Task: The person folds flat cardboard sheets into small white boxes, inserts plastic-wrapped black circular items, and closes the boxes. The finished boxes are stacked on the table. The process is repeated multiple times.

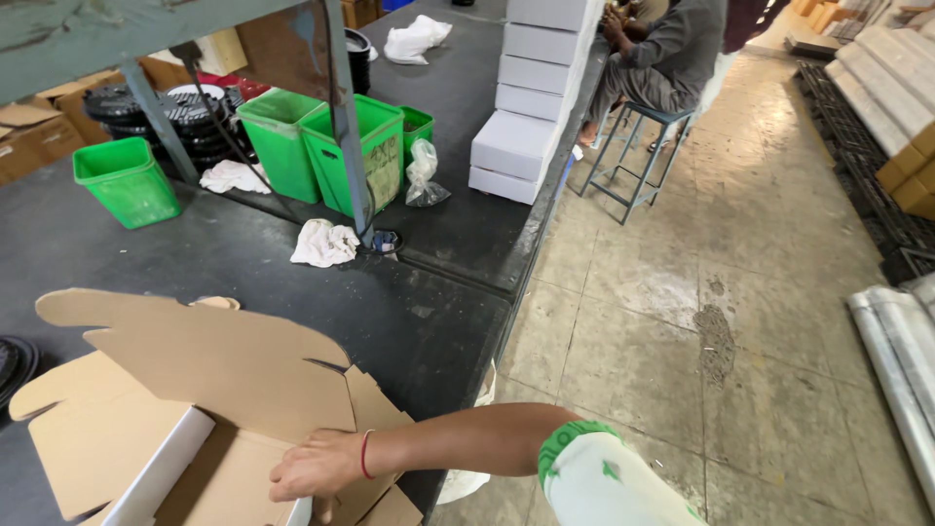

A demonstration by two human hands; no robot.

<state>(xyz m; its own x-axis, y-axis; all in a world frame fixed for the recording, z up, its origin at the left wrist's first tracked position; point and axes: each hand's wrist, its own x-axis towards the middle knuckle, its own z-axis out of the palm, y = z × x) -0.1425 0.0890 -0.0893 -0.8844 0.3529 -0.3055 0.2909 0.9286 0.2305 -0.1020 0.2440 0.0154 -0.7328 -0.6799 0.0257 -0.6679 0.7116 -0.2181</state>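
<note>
Pressing down on the unfolded cardboard box (195, 409), my right hand (317, 466) lies flat on a brown flap at the box's near right corner, fingers spread and closing on nothing; a thin red band circles the wrist, and a white and green sleeve covers the upper arm. I cannot see my left hand anywhere in the view. The box sits at the near edge of the dark worktable (419, 321), its flaps splayed open, brown on the inside and white on the outer wall that shows near the bottom.

Farther back on the table I make out a white rag (324, 244) beside a metal post (346, 117), a knotted clear plastic bag (425, 175), and several green bins (127, 180), one standing apart to the left and the others clustered together. Black round parts (146, 107) are stacked behind the bins. A stack of closed white boxes (536, 88) rises along the table's far right edge. Beyond it a person (662, 49) sits on a metal stool (633, 156) on the tiled floor (701, 321).
</note>
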